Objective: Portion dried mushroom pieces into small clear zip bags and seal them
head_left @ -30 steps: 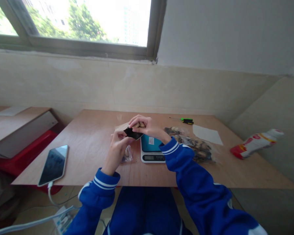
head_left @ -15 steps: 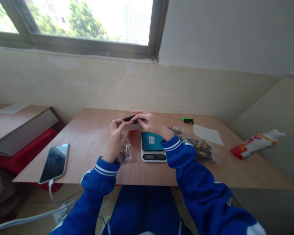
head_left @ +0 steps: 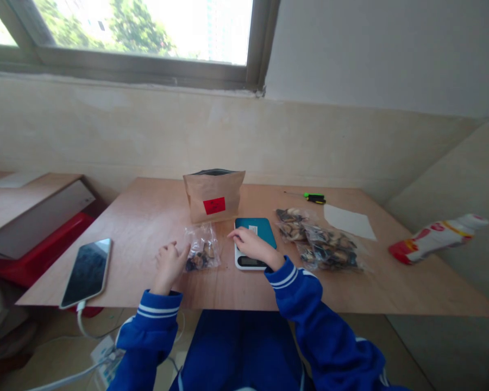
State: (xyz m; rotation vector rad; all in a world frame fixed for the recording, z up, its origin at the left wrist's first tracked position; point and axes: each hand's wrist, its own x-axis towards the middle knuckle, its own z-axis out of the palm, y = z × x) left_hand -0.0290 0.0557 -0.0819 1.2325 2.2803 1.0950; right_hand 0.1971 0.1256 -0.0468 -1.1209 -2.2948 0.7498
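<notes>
Left hand, spread and empty, is hovering beside a small clear bag lying before the kraft pouch; right hand, loosely bent and seemingly empty, is hovering over the scale. Pinching the bag's flat upper film should be sparing its contents.

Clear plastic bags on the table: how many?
3 I can tell apart: a small bag by the left hand, a rear bag and front bag right of the scale. More may be hidden there.

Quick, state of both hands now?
Left hand: open, beside the small clear bag.
Right hand: over the scale, nothing visibly held; open or closed unclear.
</notes>
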